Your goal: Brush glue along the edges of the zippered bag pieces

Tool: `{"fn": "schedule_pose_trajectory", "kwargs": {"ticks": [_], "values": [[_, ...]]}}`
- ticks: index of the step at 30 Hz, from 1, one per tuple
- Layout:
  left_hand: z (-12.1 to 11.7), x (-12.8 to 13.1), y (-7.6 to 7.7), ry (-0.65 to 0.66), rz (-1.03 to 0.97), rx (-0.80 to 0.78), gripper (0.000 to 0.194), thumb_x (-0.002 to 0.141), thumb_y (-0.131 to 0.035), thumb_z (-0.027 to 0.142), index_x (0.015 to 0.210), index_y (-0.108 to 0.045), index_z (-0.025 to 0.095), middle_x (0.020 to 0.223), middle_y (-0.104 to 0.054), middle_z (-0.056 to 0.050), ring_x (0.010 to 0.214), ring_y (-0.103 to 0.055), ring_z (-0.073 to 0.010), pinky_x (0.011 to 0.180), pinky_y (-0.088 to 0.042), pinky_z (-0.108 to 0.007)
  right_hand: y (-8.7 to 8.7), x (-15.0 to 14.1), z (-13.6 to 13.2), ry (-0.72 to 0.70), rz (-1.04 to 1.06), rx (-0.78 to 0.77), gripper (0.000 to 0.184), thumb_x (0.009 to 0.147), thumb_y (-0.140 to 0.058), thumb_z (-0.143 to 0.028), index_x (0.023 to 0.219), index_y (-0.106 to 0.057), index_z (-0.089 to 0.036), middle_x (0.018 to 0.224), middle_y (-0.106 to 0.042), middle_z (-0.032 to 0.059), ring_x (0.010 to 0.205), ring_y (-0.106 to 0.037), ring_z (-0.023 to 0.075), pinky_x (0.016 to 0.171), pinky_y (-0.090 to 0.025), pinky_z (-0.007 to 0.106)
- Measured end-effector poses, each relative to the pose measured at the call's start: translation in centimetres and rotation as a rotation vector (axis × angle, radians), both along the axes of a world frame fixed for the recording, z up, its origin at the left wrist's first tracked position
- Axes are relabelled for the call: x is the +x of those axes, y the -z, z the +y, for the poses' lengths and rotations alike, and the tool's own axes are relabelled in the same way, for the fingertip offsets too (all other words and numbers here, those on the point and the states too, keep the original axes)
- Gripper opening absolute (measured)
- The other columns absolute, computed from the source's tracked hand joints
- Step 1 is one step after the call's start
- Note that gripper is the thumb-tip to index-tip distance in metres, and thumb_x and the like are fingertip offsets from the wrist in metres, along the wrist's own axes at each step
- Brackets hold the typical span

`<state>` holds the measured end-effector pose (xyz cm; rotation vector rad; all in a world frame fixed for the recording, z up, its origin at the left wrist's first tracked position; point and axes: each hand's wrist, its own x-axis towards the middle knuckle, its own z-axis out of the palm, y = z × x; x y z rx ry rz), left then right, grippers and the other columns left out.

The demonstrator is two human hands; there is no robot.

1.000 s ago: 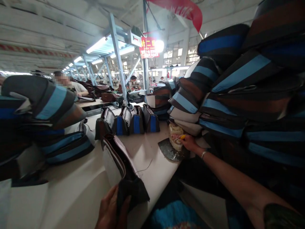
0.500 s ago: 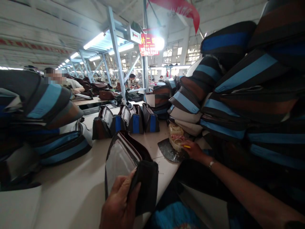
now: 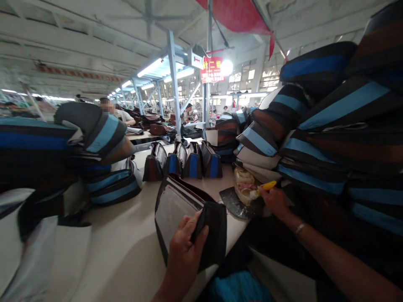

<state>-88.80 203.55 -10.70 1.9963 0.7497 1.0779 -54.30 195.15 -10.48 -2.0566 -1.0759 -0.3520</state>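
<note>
My left hand (image 3: 185, 245) pinches the near end of a dark bag piece (image 3: 215, 241), thumb on one side and fingers on the other. This piece stands on the pale table with its grey-white side toward the left and its top gaping. In my right hand (image 3: 276, 202) is a brush with a yellow handle (image 3: 268, 185); its whitish bristle end is over the mouth of a crusted, cut-open plastic container (image 3: 242, 175). Pinkish matter shows inside the container, which rests on a dark, stained board (image 3: 231, 200).
Several bag pieces with blue or brown strips (image 3: 193, 161) stand in a row behind. Tall stacks of striped pieces (image 3: 321, 155) rise at the right, and more pieces (image 3: 110, 186) are piled at the left. A co-worker (image 3: 124, 115) is at a table farther back.
My right hand has lifted and turned the brush, so more of its yellow handle and its bristles now show. The view has shifted left; my left hand still grips the bag piece.
</note>
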Motion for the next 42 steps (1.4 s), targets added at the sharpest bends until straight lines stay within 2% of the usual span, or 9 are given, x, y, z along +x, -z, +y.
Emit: {"fn": "schedule_pose_trajectory", "kwargs": {"ticks": [4,6,9,14,18,26,32,36,42], "values": [[-0.6,0.9,-0.5,0.059,-0.02,-0.042,0.04,0.09,-0.056,0.042,0.124,-0.064,0.024,0.106,-0.065,-0.006,0.101,-0.063,-0.02,0.094,-0.051,-0.031,-6.5,-6.1,-1.2,-0.192,0.038,0.19,0.04,0.096,-0.044,-0.052,0.095,-0.064,-0.018,0.076,-0.067,0.0045,0.066,-0.064,0.0198,0.059,-0.05,0.029],[-0.9,1.3,-0.7,0.085,-0.029,-0.055,0.041,0.09,-0.056,0.041,0.126,-0.063,0.023,0.106,-0.064,-0.006,0.101,-0.063,-0.0198,0.093,-0.051,-0.03,-9.5,-10.1,-1.7,-0.469,0.089,0.324,0.028,0.094,-0.053,-0.046,0.093,-0.062,-0.019,0.078,-0.065,0.0029,0.066,-0.061,0.0175,0.06,-0.049,0.028],[-1.2,1.6,-0.8,0.099,-0.03,-0.076,0.041,0.09,-0.055,0.041,0.125,-0.064,0.023,0.105,-0.065,-0.006,0.099,-0.064,-0.0197,0.09,-0.051,-0.029,-11.9,-14.9,-1.7,-0.691,-0.059,0.319,0.013,0.094,-0.056,-0.032,0.091,-0.061,-0.02,0.08,-0.064,0.0021,0.072,-0.06,0.0167,0.068,-0.049,0.029],[-1.0,0.9,-0.4,0.041,-0.065,-0.069,0.039,0.089,-0.056,0.041,0.122,-0.066,0.023,0.107,-0.067,-0.005,0.101,-0.064,-0.0204,0.091,-0.052,-0.03,-11.0,-15.3,-1.4,-0.873,-0.338,0.179,0.007,0.092,-0.054,-0.018,0.088,-0.058,-0.021,0.079,-0.065,0.0011,0.077,-0.062,0.0177,0.084,-0.048,0.036],[-0.9,0.3,0.0,0.027,-0.087,-0.068,0.038,0.088,-0.058,0.04,0.12,-0.067,0.024,0.111,-0.067,-0.005,0.108,-0.061,-0.0219,0.094,-0.051,-0.031,-11.0,-13.1,-2.8,-0.809,-0.407,0.12,0.008,0.092,-0.055,-0.017,0.085,-0.057,-0.021,0.075,-0.063,0.001,0.076,-0.062,0.0182,0.087,-0.048,0.038],[-1.7,0.6,-0.1,0.106,-0.085,-0.097,0.038,0.089,-0.057,0.041,0.12,-0.067,0.021,0.098,-0.063,-0.005,0.095,-0.062,-0.019,0.089,-0.049,-0.03,-11.5,-16.3,-2.0,-0.897,-0.289,0.266,0.004,0.094,-0.056,-0.02,0.092,-0.059,-0.021,0.082,-0.067,0.0024,0.079,-0.063,0.0181,0.082,-0.051,0.036],[-1.5,0.3,-0.2,0.101,-0.074,-0.128,0.038,0.089,-0.058,0.041,0.12,-0.067,0.021,0.105,-0.063,-0.006,0.102,-0.06,-0.0202,0.092,-0.047,-0.03,-10.6,-15.2,-2.7,-0.779,-0.299,0.274,0.005,0.092,-0.057,-0.021,0.087,-0.058,-0.022,0.08,-0.064,0.0021,0.083,-0.062,0.02,0.087,-0.05,0.039],[-1.6,0.4,-0.4,0.15,-0.052,-0.162,0.038,0.09,-0.056,0.041,0.121,-0.066,0.022,0.108,-0.064,-0.005,0.104,-0.059,-0.0201,0.097,-0.045,-0.032,-10.2,-15.8,-3.0,-0.89,-0.328,0.22,0.007,0.092,-0.055,-0.017,0.087,-0.056,-0.022,0.076,-0.064,-0.0004,0.075,-0.061,0.0171,0.091,-0.048,0.04],[-2.0,0.4,-0.7,0.188,-0.022,-0.152,0.038,0.09,-0.055,0.036,0.124,-0.065,0.021,0.109,-0.063,-0.007,0.107,-0.058,-0.0217,0.098,-0.045,-0.034,-10.6,-15.9,-0.9,-0.791,-0.26,0.314,0.011,0.095,-0.054,-0.024,0.087,-0.06,-0.019,0.085,-0.067,0.0052,0.08,-0.064,0.0196,0.079,-0.05,0.035]]}}
